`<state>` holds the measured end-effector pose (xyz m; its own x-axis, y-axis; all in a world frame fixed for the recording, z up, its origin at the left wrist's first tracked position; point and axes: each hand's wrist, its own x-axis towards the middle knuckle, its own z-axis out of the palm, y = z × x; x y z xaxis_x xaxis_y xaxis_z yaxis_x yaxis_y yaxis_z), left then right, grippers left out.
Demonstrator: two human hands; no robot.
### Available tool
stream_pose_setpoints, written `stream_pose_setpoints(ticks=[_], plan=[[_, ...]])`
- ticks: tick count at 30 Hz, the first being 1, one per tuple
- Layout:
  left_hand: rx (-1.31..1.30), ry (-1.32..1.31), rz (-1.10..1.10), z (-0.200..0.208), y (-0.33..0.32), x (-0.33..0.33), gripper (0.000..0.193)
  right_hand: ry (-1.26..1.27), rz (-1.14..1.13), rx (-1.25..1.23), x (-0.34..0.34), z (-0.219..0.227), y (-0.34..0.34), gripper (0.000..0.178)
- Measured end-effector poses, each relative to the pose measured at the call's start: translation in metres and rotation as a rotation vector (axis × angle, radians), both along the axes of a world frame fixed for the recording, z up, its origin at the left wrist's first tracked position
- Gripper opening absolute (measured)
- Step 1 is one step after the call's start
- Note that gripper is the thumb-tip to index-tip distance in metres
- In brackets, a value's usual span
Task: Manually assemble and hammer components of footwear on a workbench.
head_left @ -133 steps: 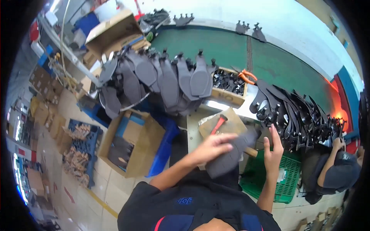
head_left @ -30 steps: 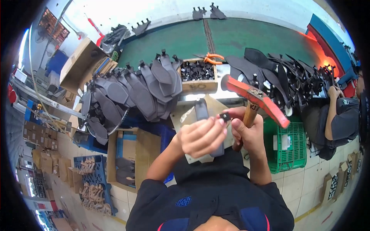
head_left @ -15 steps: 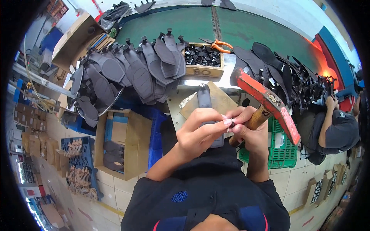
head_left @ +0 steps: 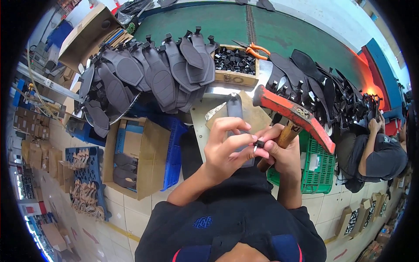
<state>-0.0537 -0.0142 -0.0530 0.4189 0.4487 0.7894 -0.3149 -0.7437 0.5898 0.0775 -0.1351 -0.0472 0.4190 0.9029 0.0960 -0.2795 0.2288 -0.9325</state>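
Observation:
Close in front of my chest, both hands meet at a small black heel tip [head_left: 259, 143] with a pale pin. The fingers of my left hand [head_left: 221, 147] pinch it from the left. My right hand [head_left: 286, 153] steadies it with thumb and fingertips while also gripping the wooden handle of a hammer [head_left: 301, 116]. The hammer's worn red head points up and to the right. Just beyond my hands, a dark shoe sole with a heel [head_left: 234, 107] lies over a tan board [head_left: 258, 115]; my left hand hides part of it.
A wooden box [head_left: 238, 79] full of black heel tips stands ahead, with orange-handled pliers [head_left: 257, 51] at its corner. Dark soles [head_left: 163, 87] pile up left, more [head_left: 314, 78] right. Behind runs a green conveyor belt [head_left: 196, 25]. Another person [head_left: 384, 157] works far right.
My fingers have shifted around the heel tip, which now shows more plainly. The hammer head has tilted and moved slightly left. The whole view has shifted a little.

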Motion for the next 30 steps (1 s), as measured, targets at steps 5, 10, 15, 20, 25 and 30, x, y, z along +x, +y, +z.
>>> stream_pose_setpoints(ticks=[5, 10, 15, 20, 25, 30], plan=[[0.071, 0.031, 0.019, -0.004, 0.0, 0.001, 0.038, -0.051, -0.042, 0.039, -0.002, -0.002, 0.004, 0.031], [0.028, 0.07, -0.028, -0.011, 0.001, 0.004, 0.033, -0.037, -0.082, 0.009, -0.006, -0.002, 0.002, 0.028], [0.071, 0.206, 0.02, -0.012, 0.0, 0.005, 0.033, -0.097, -0.095, -0.005, -0.002, -0.002, -0.002, 0.017], [0.058, 0.298, 0.06, -0.031, 0.018, 0.008, 0.04, -0.144, -0.142, -0.033, 0.007, -0.016, 0.011, 0.014], [-0.096, 0.385, 0.283, -0.084, 0.074, 0.039, 0.031, -0.141, -0.128, -0.055, 0.018, -0.023, 0.024, 0.015], [-0.171, 0.398, -0.089, -0.095, 0.112, 0.066, 0.03, -0.262, -0.144, -0.183, 0.031, -0.027, 0.045, 0.017]])
